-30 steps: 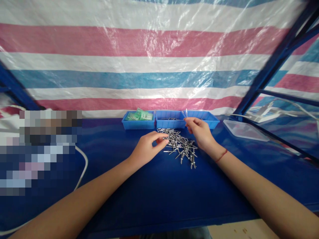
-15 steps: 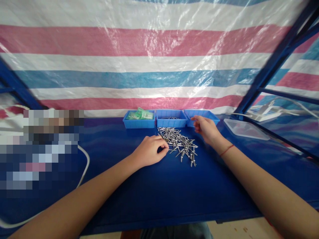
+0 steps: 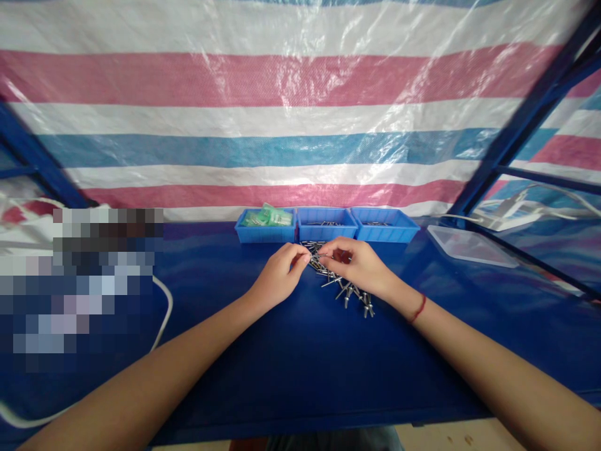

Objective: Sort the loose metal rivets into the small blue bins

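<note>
A pile of silvery pop rivets point(image 3: 350, 289) lies on the blue table, partly covered by my right hand. My left hand point(image 3: 284, 272) is at the pile's left edge, thumb and forefinger pinched on a small rivet point(image 3: 314, 257). From the other side my right hand point(image 3: 359, 266) reaches over the pile, its thumb and forefinger closed on the same small piece. The fingertips of both hands almost meet, and the rivet's outline blends with the pile behind it. My right hand's other fingers are curled and partly hidden.
Behind the pile stand three blue bins: the left bin point(image 3: 265, 235) holds green packets, the middle bin point(image 3: 327, 232) and right bin point(image 3: 387, 233) hold thin metal pieces. A clear plastic lid point(image 3: 469, 246) lies right. A white cable point(image 3: 165, 307) runs left, near a blurred-out area.
My right hand has come from over the right bin down left to the pile, meeting my left hand. My left hand has lifted slightly. Metal pieces now show in the right bin.
</note>
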Tool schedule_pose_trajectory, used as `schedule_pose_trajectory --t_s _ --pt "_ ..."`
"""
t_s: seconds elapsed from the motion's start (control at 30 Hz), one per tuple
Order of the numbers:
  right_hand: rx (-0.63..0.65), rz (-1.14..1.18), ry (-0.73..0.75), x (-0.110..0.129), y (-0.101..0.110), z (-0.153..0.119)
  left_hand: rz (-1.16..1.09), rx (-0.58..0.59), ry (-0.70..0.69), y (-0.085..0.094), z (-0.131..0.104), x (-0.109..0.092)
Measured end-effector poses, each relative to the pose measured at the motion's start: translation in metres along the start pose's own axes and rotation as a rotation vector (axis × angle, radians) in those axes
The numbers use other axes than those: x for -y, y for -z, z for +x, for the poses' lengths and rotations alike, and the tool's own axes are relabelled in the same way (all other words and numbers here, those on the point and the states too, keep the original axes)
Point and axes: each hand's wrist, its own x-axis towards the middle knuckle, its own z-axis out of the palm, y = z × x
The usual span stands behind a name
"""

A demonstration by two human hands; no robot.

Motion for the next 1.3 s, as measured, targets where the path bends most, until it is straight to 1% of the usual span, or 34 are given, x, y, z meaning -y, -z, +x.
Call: schedule_pose_trajectory --t_s 0.17,0.37,0.63,0.73,0.83,0.97,1.2,1.3 --pt "-0.011 0.060 -0.002 0.001 -0.002 -0.001 -0.016 -0.008 -0.008 0.000 -0.001 0.001" --pt "-0.024 0.036 0.024 0.003 -0.002 -0.002 -0.028 -0.012 -0.001 0.000 0.000 0.001" --pt "-0.067 -0.075 0.123 0.003 -0.001 -0.002 -0.066 -0.006 -0.038 -0.002 -0.002 -0.001" --pt "-0.064 -0.087 0.159 0.005 -0.002 -0.002 -0.071 -0.008 -0.069 -0.001 -0.002 -0.002" --pt "-0.079 -0.099 0.190 0.007 -0.002 -0.003 -0.074 -0.027 -0.090 -0.001 -0.001 -0.002" --pt "-0.110 -0.127 0.224 0.007 0.000 -0.003 -0.076 -0.066 -0.081 0.000 -0.001 -0.004" --pt "-0.051 -0.139 0.220 0.003 0.000 -0.002 -0.075 -0.138 -0.090 0.000 -0.002 -0.009" --pt "0.025 -0.127 0.213 0.004 -0.002 -0.003 -0.063 -0.152 -0.097 0.000 -0.002 -0.009"
